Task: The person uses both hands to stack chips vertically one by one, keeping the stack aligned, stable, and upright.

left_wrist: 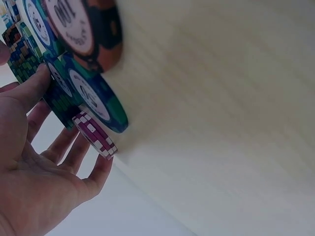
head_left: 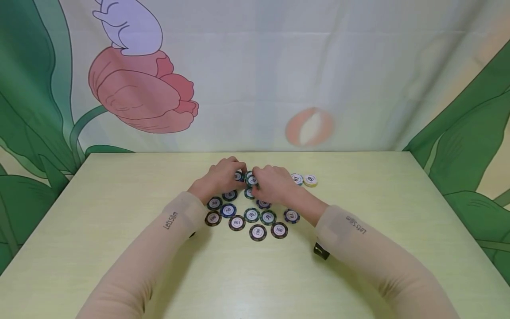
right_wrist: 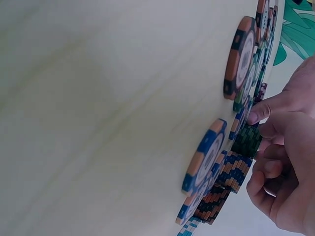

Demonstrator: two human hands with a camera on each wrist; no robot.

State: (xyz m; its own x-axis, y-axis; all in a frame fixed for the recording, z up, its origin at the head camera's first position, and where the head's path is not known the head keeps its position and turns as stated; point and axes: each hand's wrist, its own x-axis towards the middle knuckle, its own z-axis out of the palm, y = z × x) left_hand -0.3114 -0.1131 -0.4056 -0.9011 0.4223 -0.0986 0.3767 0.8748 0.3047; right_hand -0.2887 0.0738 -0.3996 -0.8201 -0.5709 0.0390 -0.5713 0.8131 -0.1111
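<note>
Poker chips lie in a loose group on the table between my two hands. The left hand curves around a chip stack near the far edge; in the left wrist view its thumb is in front of a dark green stack and its fingers are behind. A short purple-and-white stack sits by its little finger. The right hand pinches at the side of a green chip stack between the hands. In the right wrist view, thumb and forefinger meet at this green stack, the other fingers curled.
Brown 100 chips lie nearest, with green 20 chips and blue chips behind. White-faced chips stand right of the right hand. Blue-and-tan and brown stacks stand beside it. A printed curtain hangs behind the table.
</note>
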